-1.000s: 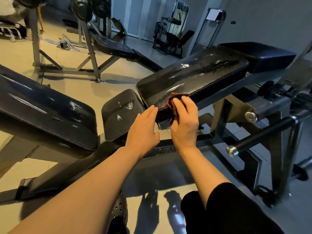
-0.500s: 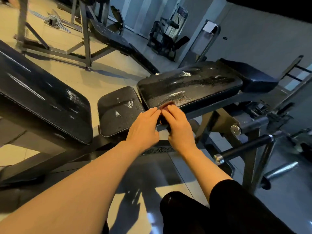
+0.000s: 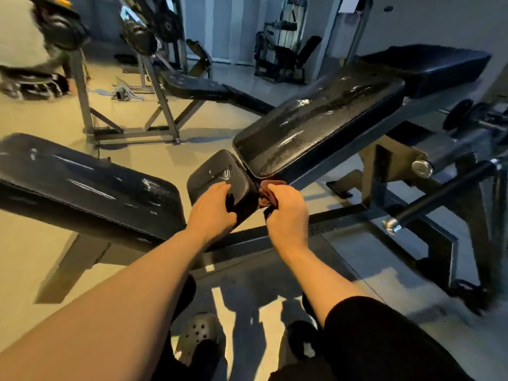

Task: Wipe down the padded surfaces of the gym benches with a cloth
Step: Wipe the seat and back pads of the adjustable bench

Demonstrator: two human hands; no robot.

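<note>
As the cloth came off the long pad, the work shifted to the small seat pad [image 3: 220,174]. Left to right: the neighbouring bench pad [image 3: 82,182] lay flat and untouched, streaked with glare. The left hand [image 3: 211,210] gripped the near edge of the small seat pad, fingers curled over its rim; half a second earlier it lay flat beside the right hand. The right hand [image 3: 286,213] clenched the dark red cloth [image 3: 270,189], bunched at the gap between the seat pad and the long back pad [image 3: 316,127]. A second earlier that cloth pressed on the back pad's lower corner; it then sat just below that edge. The back pad showed a wet sheen, so judged wiped. Seat pad judged next; the left hand likely steadied it.
</note>
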